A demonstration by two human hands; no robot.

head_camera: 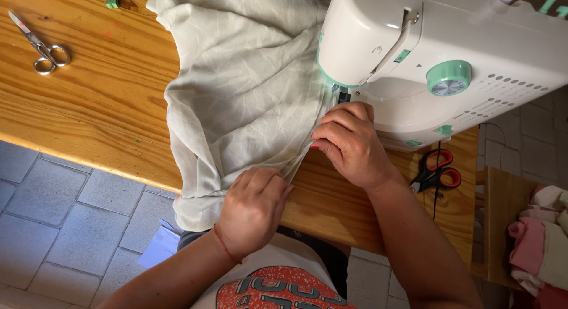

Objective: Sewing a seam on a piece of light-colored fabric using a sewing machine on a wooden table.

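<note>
I see the wooden table (89,108) carrying a glossy white sewing machine (438,54). Thin, crinkled pale fabric (248,84) lies left of the needle, its edge only partly fed through. My right hand (349,143) pinches the hem; my left hand (254,208), fingers curled, pins it flat.

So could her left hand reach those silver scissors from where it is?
Probably yes: the silver scissors lie in the open on the table, nothing between, though the left hand would have to release the pale fabric.
</note>
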